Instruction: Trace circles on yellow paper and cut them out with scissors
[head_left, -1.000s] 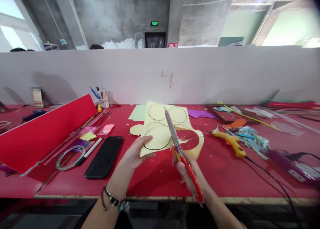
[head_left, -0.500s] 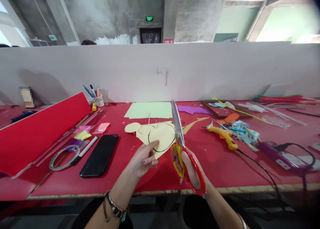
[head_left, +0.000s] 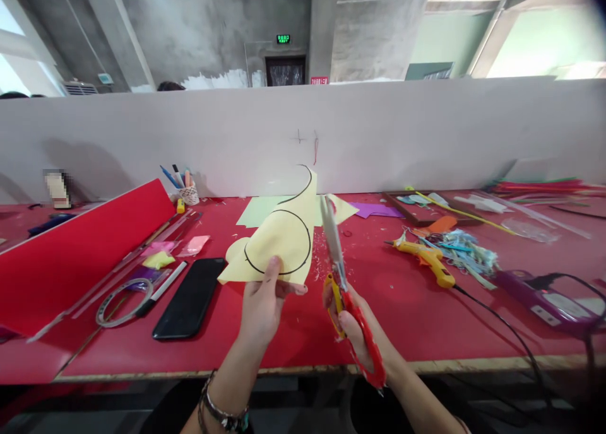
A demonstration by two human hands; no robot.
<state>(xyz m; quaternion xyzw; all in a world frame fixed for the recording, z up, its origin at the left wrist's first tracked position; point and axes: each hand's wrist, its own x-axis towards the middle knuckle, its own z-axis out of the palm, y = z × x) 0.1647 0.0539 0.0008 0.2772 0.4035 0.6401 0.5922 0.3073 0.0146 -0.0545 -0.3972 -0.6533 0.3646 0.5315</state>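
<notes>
My left hand (head_left: 265,304) pinches the lower edge of a pale yellow sheet of paper (head_left: 279,245), thumb on top and fingers beneath. Black curved outlines are drawn on the sheet, which tilts up from the table. In my right hand (head_left: 357,333) is a pair of scissors (head_left: 334,245) with red and yellow handles, my fingers through the loops. The blades point away from me, just right of the paper and apart from it. Light green paper (head_left: 253,210) lies behind the sheet, and purple paper (head_left: 379,210) is further right.
On the left are a black phone (head_left: 189,301), a tape roll (head_left: 124,300), a marker and a red board (head_left: 89,251). A yellow glue gun (head_left: 428,260), blue yarn (head_left: 468,251) and a purple power strip (head_left: 544,295) lie right. A white partition (head_left: 227,137) stands behind.
My left hand has turned and raised the yellow paper, showing a different part of its outlines. The scissors, previously against the paper's right edge, are now apart from it and slightly lower.
</notes>
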